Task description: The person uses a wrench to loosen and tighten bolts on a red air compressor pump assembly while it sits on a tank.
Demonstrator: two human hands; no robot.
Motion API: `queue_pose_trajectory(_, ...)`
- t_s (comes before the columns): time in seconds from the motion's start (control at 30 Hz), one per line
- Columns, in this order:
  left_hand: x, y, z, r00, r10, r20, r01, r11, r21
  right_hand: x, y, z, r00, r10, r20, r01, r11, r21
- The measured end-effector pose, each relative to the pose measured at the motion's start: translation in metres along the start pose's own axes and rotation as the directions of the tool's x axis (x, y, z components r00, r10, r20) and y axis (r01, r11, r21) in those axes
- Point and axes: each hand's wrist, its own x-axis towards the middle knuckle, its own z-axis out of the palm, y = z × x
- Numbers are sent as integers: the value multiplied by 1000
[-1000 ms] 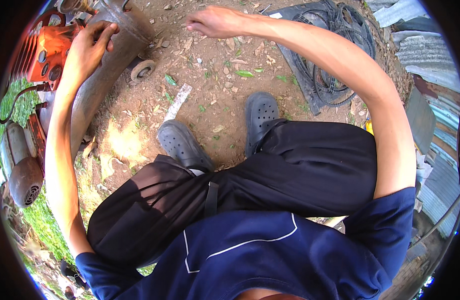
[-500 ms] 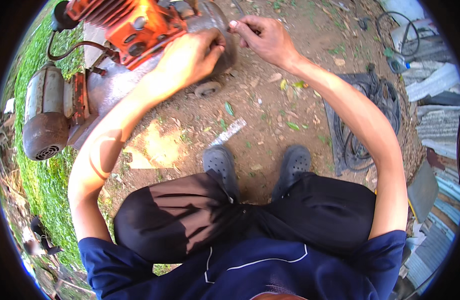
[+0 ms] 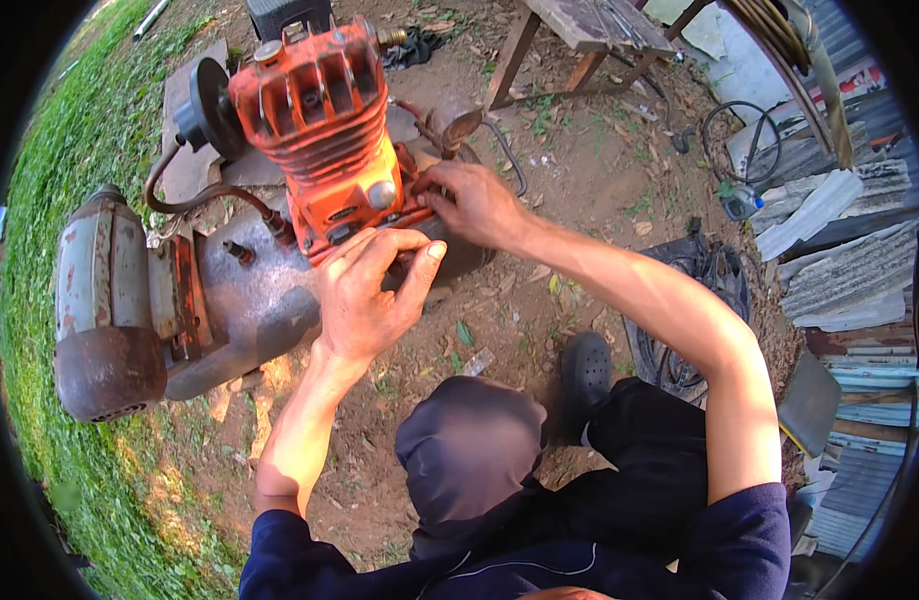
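From the head view, looks down on the orange pump [image 3: 334,140], mounted on top of a grey metal tank [image 3: 244,318]. Has the left hand [image 3: 369,295] at the near side of the pump, half open, fingers bent and thumb raised apart from them; cannot tell of anything held there, with the inside of the curl out of sight. Sets the right hand [image 3: 469,205] against the right side of the pump's base, fingers closely curled; cannot tell between a small part pinched there and mere contact.

Left of the pump, shows a black disc [image 3: 214,108], a curved brown pipe [image 3: 204,203] nearer the tank and, farther out, a grey motor [image 3: 91,270] before the grass [image 3: 29,350]. Behind and right of the pump, shows a wooden table [image 3: 599,25]; farther right, coiled black cables [image 3: 699,268] and corrugated sheets [image 3: 839,275]. On the near side of the pump, wears dark trousers [image 3: 469,450] and a grey clog [image 3: 586,375].
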Motion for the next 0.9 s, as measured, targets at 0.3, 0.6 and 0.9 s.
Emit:
queue_pose_trajectory(0.3,13,-9,28,999,35,5,-35,999,20,-6,-7,-25,979,135,155,-102,974,-200)
queue_pose_trajectory(0.6,4,-9,11,980,-170,107,146,969,200,58,117,-225,884,169,-436,-446,585,-678)
queue_pose_trajectory(0.9,27,40,-18,937,-289,196,158,851,500,92,155,-261,867,497,29,-290,551,-782)
